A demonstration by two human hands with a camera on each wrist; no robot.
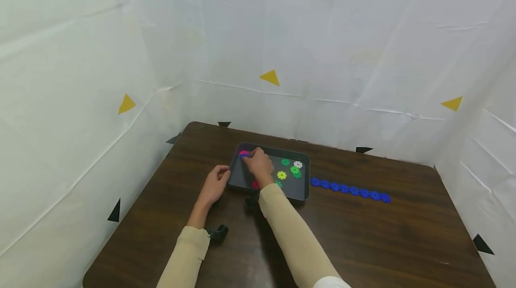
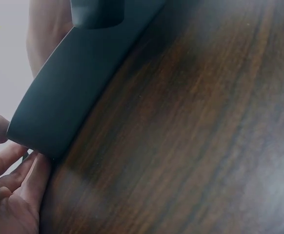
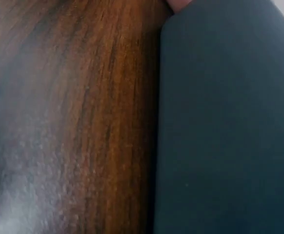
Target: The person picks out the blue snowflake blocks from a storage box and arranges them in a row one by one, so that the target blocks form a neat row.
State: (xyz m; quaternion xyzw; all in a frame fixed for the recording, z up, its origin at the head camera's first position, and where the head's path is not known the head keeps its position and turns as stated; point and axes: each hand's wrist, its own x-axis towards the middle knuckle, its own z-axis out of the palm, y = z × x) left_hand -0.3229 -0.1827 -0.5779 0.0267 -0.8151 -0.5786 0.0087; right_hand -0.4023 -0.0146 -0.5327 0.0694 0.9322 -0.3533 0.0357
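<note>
A dark grey tray [image 1: 268,145] sits on the table with flower-shaped plastic discs in it. My right hand [image 1: 260,165] reaches over it and pinches a blue disc [image 1: 244,156] at the tray's far left, against a pink disc [image 1: 243,152]. Beside the tray's left wall rests my left hand [image 1: 215,185], its fingers loosely bent. In the left wrist view, that hand's fingers [image 2: 32,180] touch the tray's corner [image 2: 49,122]. Only the tray's outer wall [image 3: 220,126] and a sliver of skin show in the right wrist view.
Inside the tray lie a yellow disc [image 1: 281,175], a white disc [image 1: 298,164], several green discs [image 1: 285,161] and a red disc [image 1: 255,184]. A row of joined blue discs [image 1: 354,191] stretches right of the tray on the brown wooden table [image 1: 363,238]. White sheeting [image 1: 314,46] surrounds the table.
</note>
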